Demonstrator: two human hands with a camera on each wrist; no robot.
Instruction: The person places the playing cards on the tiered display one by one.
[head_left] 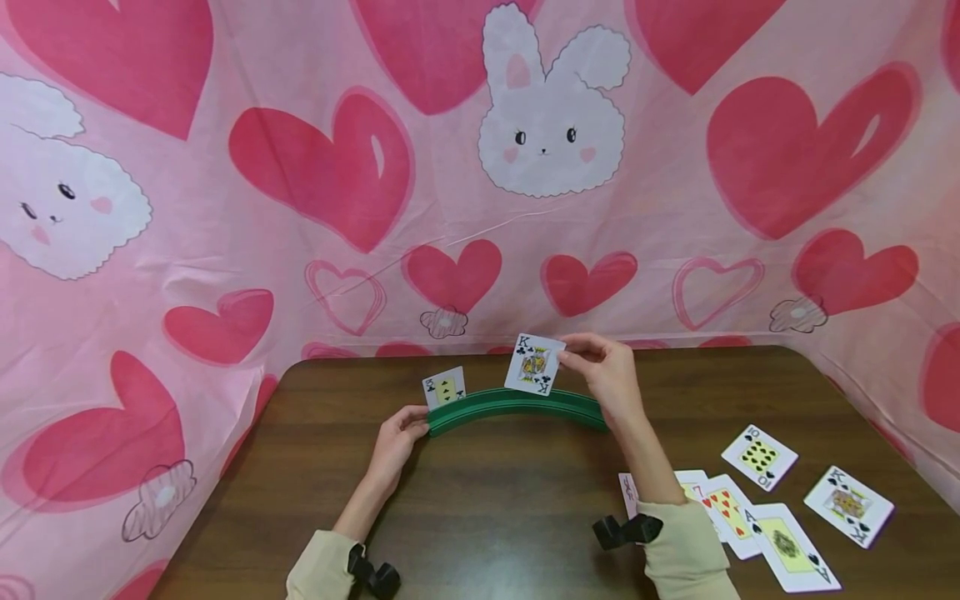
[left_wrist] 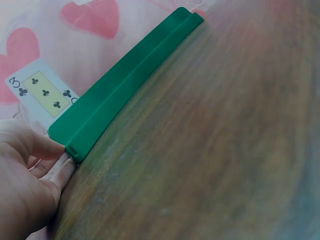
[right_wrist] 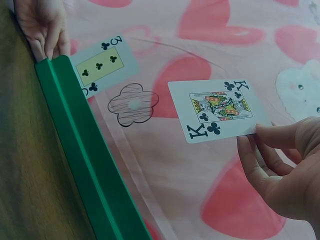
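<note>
A curved green card holder [head_left: 517, 402] stands on the table. My left hand [head_left: 396, 442] pinches its left end between thumb and fingers, as the left wrist view shows. Near that end a three of clubs [left_wrist: 46, 92] stands in the holder, its lower part hidden. My right hand [head_left: 613, 385] pinches a king of clubs [right_wrist: 215, 110] by one edge, thumb on its face. In the head view the king overlaps the holder's back edge near the middle; the right wrist view shows it apart from the three of clubs.
At the table's right lie a ten of spades [head_left: 760, 457], a king of spades [head_left: 849, 507], an ace of spades [head_left: 795, 550] and overlapping red-suited cards [head_left: 727, 508], partly behind my right forearm. A pink heart-patterned cloth [head_left: 450, 192] hangs behind the brown table [head_left: 495, 508].
</note>
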